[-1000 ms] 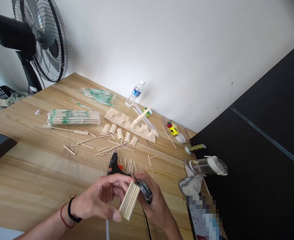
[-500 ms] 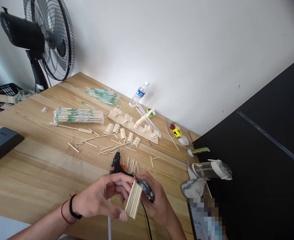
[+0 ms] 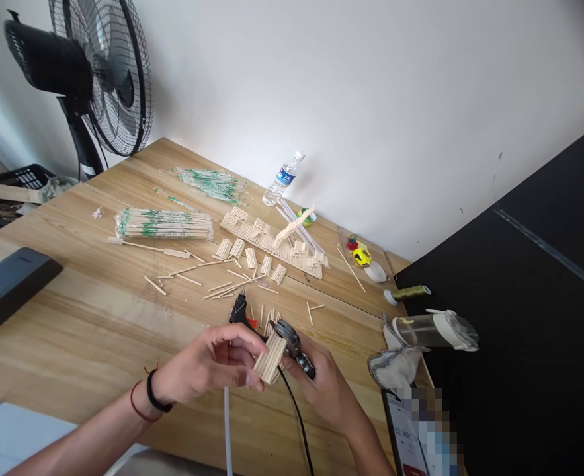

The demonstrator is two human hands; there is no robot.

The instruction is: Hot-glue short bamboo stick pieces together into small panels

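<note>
Between thumb and fingers, my left hand [image 3: 209,367] grips a small panel of wooden sticks [image 3: 270,359] laid side by side. My right hand [image 3: 324,387] is closed around dark metal pliers [image 3: 292,338], whose jaws lie at the panel's far right edge; whether they bite on it I cannot tell. Just beyond my hands lies a black glue gun [image 3: 239,308], its handle partly hidden by my left hand. Behind the panel are several short cut sticks [image 3: 270,316]. Farther back, small stick panels [image 3: 250,258] lie before a long stick-built base [image 3: 252,235].
Wrapped sticks [image 3: 165,225] and green-white wrappers [image 3: 212,185] lie back left, near a water bottle [image 3: 282,180]. A yellow tape measure [image 3: 360,256], thread spool [image 3: 408,294] and clear cup [image 3: 420,332] line the right side. A black cable [image 3: 299,416] runs below my hands. A fan [image 3: 108,73] stands left.
The stick panel has tilted and risen slightly in my left hand, its near end now closer to the fingers. The pliers have shifted up along its right side. My view has moved slightly.
</note>
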